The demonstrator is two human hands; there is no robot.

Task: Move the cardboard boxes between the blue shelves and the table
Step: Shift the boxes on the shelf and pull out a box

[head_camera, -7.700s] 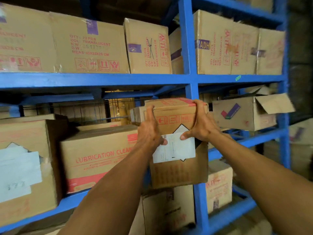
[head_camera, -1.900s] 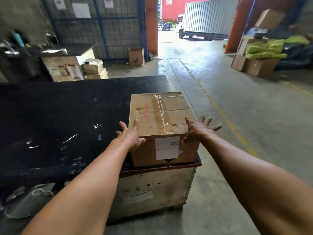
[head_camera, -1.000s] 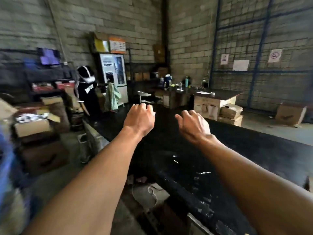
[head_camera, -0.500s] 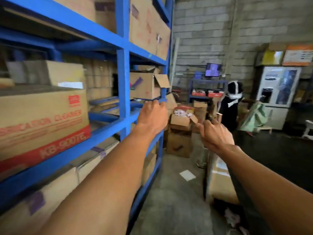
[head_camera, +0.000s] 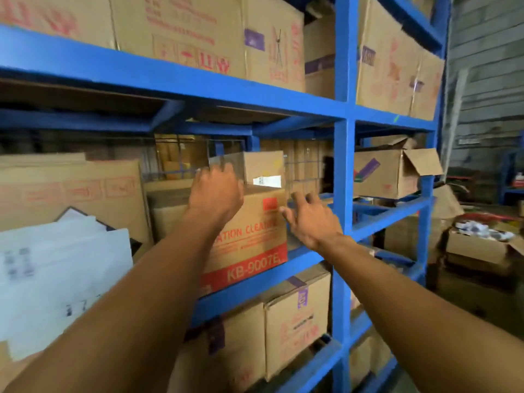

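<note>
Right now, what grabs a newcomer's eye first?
The bright blue shelves fill the view, packed with cardboard boxes. Mid-shelf, a box with a red KB-9007E band stands out; the left hand and right hand reach, open, toward a small white-labelled box above it.

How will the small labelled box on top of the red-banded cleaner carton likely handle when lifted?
The small box looks square-edged and uncrushed, so probably stiff. It is much smaller than the cleaner carton under it, so likely light; resting loose there, it may slide if pushed.
</note>
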